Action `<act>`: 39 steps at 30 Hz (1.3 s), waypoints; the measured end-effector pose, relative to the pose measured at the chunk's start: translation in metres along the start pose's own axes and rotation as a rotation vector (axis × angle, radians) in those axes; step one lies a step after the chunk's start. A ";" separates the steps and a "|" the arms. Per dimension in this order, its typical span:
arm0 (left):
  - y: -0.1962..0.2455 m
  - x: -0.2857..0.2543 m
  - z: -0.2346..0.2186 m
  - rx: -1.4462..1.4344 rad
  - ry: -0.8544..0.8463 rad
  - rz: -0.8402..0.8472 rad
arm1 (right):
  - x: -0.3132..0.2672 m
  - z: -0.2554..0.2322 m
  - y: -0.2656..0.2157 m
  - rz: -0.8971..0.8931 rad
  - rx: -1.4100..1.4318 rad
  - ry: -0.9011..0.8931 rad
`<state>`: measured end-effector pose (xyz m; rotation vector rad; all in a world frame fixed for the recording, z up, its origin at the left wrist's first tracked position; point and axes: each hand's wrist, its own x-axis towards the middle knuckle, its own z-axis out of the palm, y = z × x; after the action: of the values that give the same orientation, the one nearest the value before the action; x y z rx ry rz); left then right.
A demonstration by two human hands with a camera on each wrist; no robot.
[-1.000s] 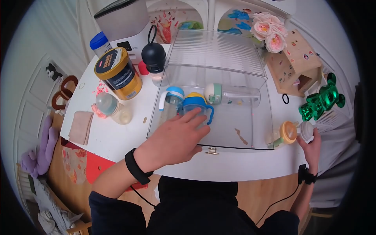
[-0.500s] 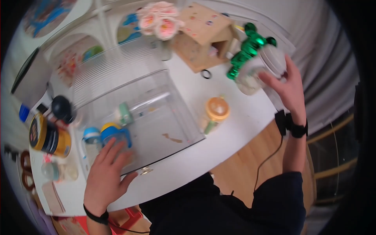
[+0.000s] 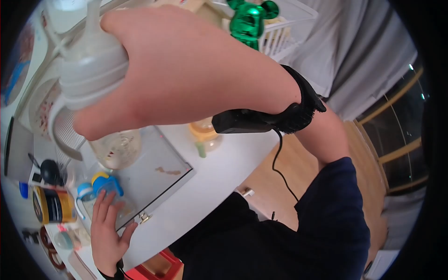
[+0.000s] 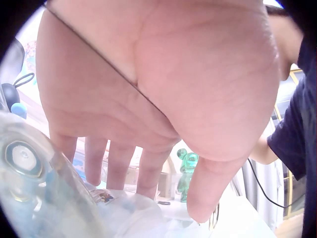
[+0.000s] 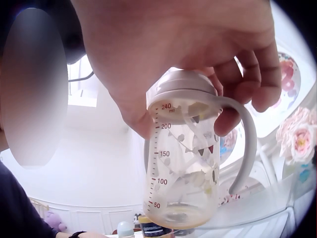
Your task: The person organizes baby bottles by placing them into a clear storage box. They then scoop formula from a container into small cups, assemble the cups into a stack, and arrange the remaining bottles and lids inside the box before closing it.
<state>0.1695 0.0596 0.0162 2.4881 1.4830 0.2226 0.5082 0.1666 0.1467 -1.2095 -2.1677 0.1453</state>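
Observation:
My right hand [image 3: 177, 70] grips a clear baby bottle [image 5: 183, 163] by its white-grey collar. Raised close to the head camera, the bottle has side handles, a red millilitre scale and little printed flags. Below it lies a clear lidded box [image 3: 151, 186] on the white table. Inside the box, a blue-and-yellow sippy cup [image 3: 106, 183] stands beside a light-blue-topped bottle [image 3: 86, 191]. My left hand [image 3: 106, 238] is spread with straight fingers, its fingertips overlapping the sippy cup in the head view. The held bottle hides the box's back part.
An orange-topped bottle [image 3: 204, 131] stands right of the box. On the left are a yellow-and-black tub [image 3: 53, 204], a dark round-topped bottle [image 3: 51, 171] and another baby bottle [image 3: 64, 240]. A shiny green bear figure [image 3: 247, 25] stands at the back, near a white basket [image 3: 291, 32].
The right hand took the white-topped bottle from the table's right side, lifted it and carried it left over the box. The head view swung right. The left hand stays by the sippy cup.

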 end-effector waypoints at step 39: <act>-0.013 -0.004 0.006 -0.064 0.118 -0.008 | 0.044 0.148 -0.023 0.114 -0.184 -0.932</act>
<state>0.1583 0.0609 0.0070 2.4560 1.5051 0.4162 0.3892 0.2193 0.0606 -1.5696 -2.9358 0.6867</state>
